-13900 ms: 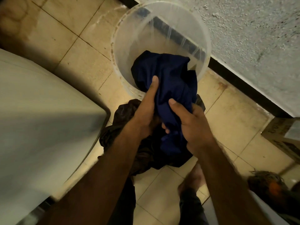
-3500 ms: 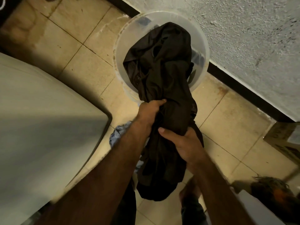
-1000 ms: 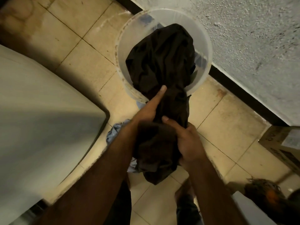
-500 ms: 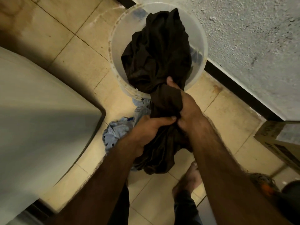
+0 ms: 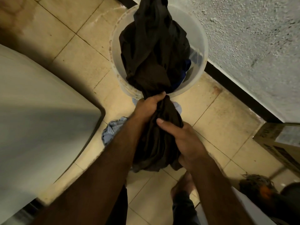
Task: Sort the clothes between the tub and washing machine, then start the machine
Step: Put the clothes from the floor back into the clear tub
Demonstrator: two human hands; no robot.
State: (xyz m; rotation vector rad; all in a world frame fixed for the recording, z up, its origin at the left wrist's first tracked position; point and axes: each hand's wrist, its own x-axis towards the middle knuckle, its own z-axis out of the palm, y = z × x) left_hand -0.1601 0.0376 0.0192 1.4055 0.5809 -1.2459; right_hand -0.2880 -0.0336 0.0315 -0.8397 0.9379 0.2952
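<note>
Over the tub [image 5: 198,51] hangs the dark cloth [image 5: 154,51], half in, half out. The left hand [image 5: 148,108] and right hand [image 5: 183,140] both squeeze it tight. It looks like sorting; next, feed the rest in. The washer [image 5: 40,111] waits nearby.

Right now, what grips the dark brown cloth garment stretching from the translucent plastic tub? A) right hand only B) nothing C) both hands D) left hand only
C: the left hand grips the dark brown garment near the rim of the tub, and the right hand grips lower down.
</note>
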